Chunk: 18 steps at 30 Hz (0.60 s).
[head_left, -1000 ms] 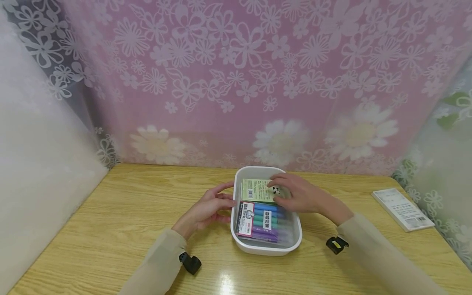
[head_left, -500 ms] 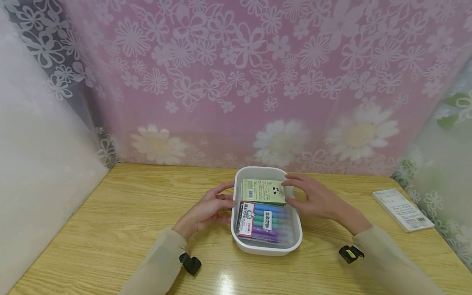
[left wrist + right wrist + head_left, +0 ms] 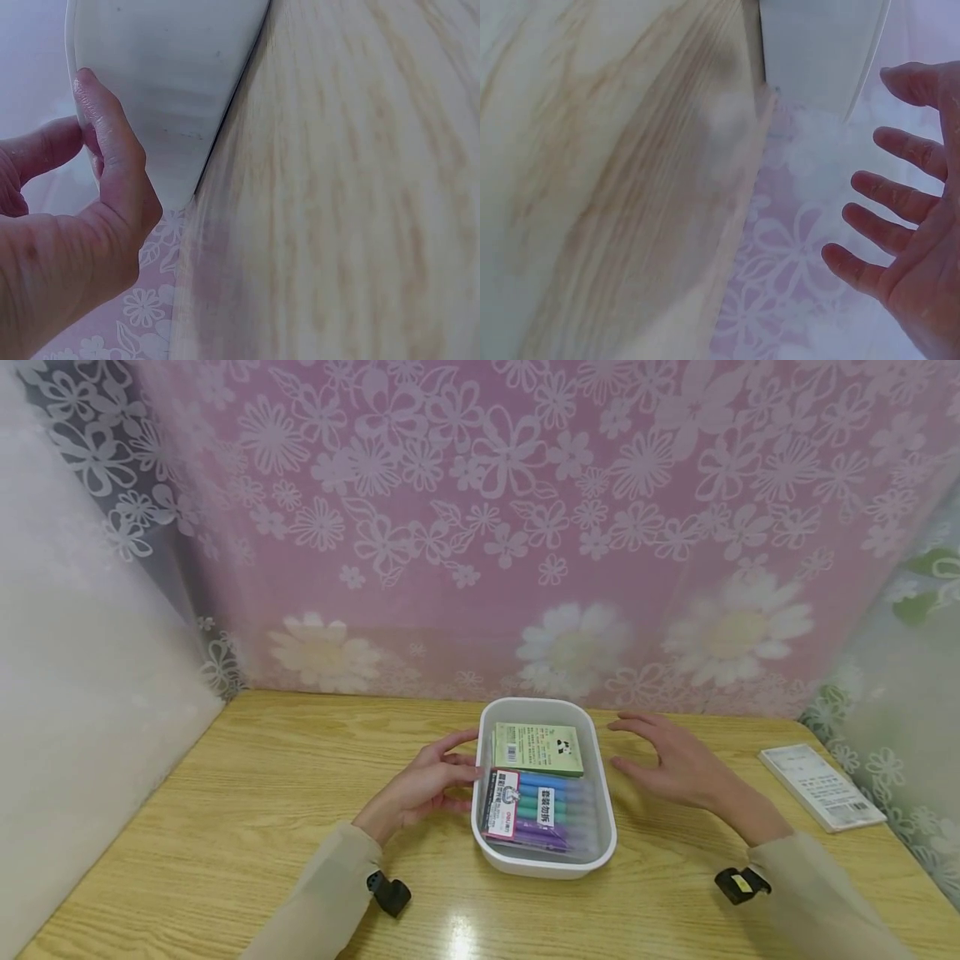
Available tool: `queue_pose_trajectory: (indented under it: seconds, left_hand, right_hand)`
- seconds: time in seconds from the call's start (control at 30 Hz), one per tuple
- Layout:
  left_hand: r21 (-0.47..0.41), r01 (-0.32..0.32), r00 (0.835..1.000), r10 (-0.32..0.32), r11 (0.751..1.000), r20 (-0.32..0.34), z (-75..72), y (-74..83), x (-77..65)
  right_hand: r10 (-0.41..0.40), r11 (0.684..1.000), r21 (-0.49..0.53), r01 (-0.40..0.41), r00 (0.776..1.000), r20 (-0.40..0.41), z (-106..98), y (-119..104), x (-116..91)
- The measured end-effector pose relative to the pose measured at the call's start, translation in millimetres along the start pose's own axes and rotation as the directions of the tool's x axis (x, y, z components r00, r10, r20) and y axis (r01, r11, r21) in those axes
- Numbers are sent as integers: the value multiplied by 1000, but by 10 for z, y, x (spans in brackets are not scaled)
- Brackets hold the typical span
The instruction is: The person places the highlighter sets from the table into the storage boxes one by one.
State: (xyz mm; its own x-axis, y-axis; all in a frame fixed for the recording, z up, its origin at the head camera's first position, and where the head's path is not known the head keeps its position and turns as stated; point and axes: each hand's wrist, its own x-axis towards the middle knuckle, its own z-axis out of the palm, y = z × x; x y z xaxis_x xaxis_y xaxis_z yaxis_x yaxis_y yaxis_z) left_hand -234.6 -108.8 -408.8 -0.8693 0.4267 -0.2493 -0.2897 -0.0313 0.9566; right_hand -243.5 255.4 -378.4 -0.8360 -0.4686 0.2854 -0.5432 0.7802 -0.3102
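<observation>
A white plastic basket (image 3: 546,868) stands on the table. Inside, a green boxed pad with a panda print (image 3: 538,749) lies at the far end, and a clear pack of blue, green and purple pens (image 3: 540,814) lies nearer. My left hand (image 3: 427,785) holds the basket's left side; in the left wrist view its fingertips meet the rim and outer wall. To the right of the basket, my right hand (image 3: 675,768) hovers apart from it, fingers spread and relaxed. The right wrist view shows nothing in that palm (image 3: 930,262).
A white printed pad or box (image 3: 822,787) lies at the right side of the wooden table (image 3: 300,752). A pink flowered curtain (image 3: 465,527) hangs along the back edge, with pale floral sheets at both sides.
My right hand has let go of the green pad, come out of the basket and moved right. The pad now lies fully exposed in the basket. My left hand stays where it was.
</observation>
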Motion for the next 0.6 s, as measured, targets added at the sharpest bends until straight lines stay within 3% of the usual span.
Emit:
queue_pose_trajectory:
  seconds: [0.6]
  left_hand:
    - [1, -1, 1000, 1, 1000, -7, 6, -8, 6]
  right_hand:
    - [178, 981, -78, -176, 984, 11, -80, 251, -281]
